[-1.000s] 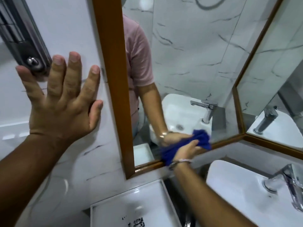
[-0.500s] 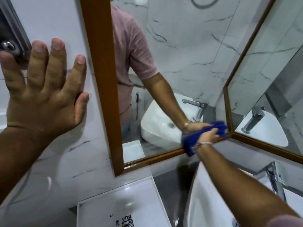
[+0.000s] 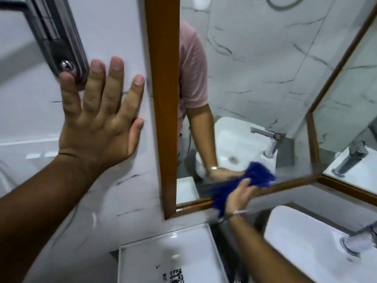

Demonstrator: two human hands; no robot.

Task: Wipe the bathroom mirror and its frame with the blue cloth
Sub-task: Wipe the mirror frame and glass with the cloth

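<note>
The bathroom mirror (image 3: 255, 68) fills the upper right, set in a brown wooden frame (image 3: 163, 99). My right hand (image 3: 238, 195) grips the blue cloth (image 3: 251, 180) and presses it against the lower edge of the glass and the bottom rail of the frame. The cloth is blurred and bunched. My left hand (image 3: 98, 119) lies flat on the white marble wall left of the frame, fingers spread, holding nothing. Its index fingertip overlaps a metal bracket. The mirror reflects my arm, the cloth and the basin.
A metal bracket (image 3: 61, 48) is fixed to the wall at upper left. A white basin (image 3: 302, 242) with a chrome tap (image 3: 359, 237) sits at lower right. A white rectangular tray-like lid (image 3: 163, 254) lies below the frame. A second mirror panel (image 3: 350, 119) meets the first at the right.
My right hand has swept the blue cloth leftward along the bottom of the mirror, away from its right corner. My left hand stays flat on the wall.
</note>
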